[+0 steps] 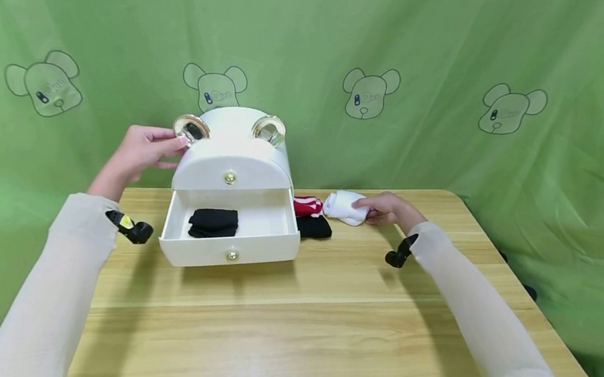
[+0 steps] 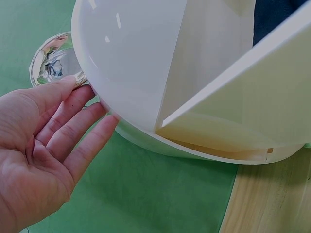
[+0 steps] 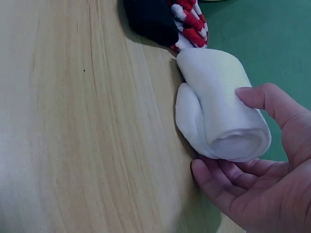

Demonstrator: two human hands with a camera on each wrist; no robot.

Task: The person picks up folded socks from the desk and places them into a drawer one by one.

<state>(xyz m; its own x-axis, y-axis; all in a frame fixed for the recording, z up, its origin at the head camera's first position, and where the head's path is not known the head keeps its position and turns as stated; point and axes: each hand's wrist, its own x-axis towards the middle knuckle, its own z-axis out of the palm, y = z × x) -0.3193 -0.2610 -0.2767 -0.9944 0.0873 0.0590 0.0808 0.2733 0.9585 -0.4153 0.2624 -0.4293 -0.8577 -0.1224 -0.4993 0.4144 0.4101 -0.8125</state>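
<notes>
Right hand (image 1: 390, 208): the grip is clamped on the white rolled cloth (image 3: 218, 92), thumb on top and fingers curled at its end and underside. The roll is at the tabletop (image 1: 295, 326), to the right of the white cabinet (image 1: 229, 162); whether it bears fully on the surface cannot be told. Adjacent to the roll is a red-and-white cloth (image 1: 307, 205), with a black cloth (image 1: 315, 228) just in front of it, beside the cabinet.

Left hand (image 1: 149, 147): the grip is together on the left gold-rimmed disc (image 2: 53, 60), thumb against the rim; the remaining fingers extend toward the cabinet's side.

Lower drawer (image 1: 197, 252): pulled out, containing a folded black cloth (image 1: 213, 222) (positioned left of centre). Upper drawer (image 1: 202, 174): flush with the cabinet, fitted with a gold knob (image 1: 230, 177).
</notes>
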